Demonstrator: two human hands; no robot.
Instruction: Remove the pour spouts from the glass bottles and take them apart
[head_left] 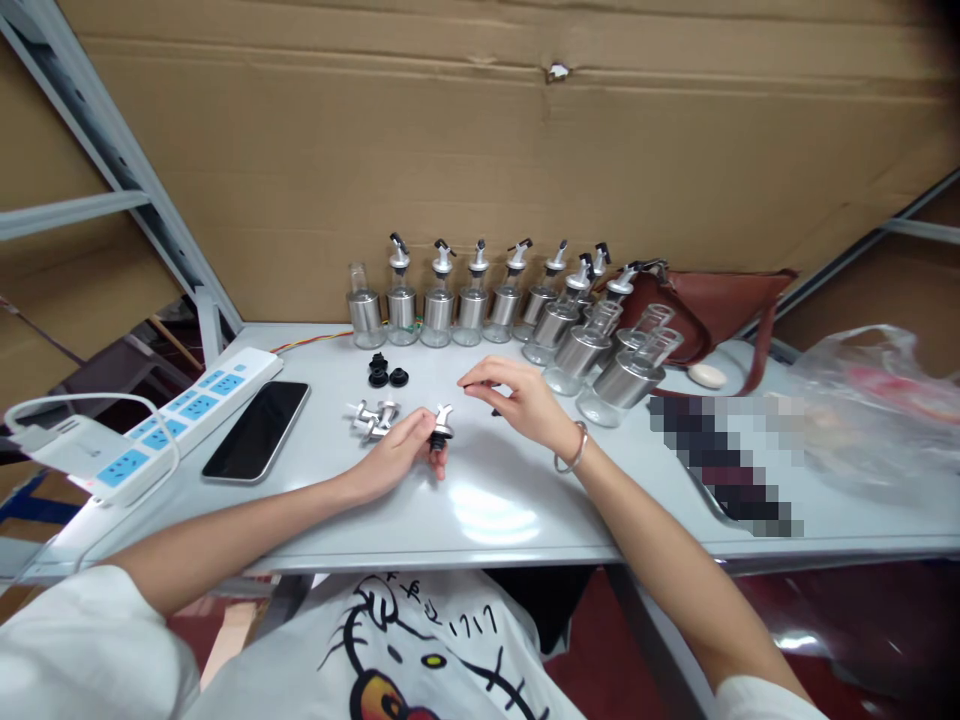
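My left hand (405,447) is closed on a silver pour spout (444,424) with a black stopper at its lower end, held just above the table. Between the thumb and fingertips of my right hand (525,400) is a small dark piece (469,387), mostly hidden. Another small black part (496,411) lies under that hand. Several loose silver spouts (373,421) lie left of my left hand, and black stoppers (388,374) are grouped behind them. Glass bottles with steel sleeves (436,312) stand along the back, most topped with spouts; a few have bare necks.
A phone (257,432) and a white power strip (196,407) lie on the left. At the right are a brown bag (720,300), a white oval object (707,376), a blurred-out item (724,465) and a plastic bag (877,410). Cardboard (375,150) walls the back.
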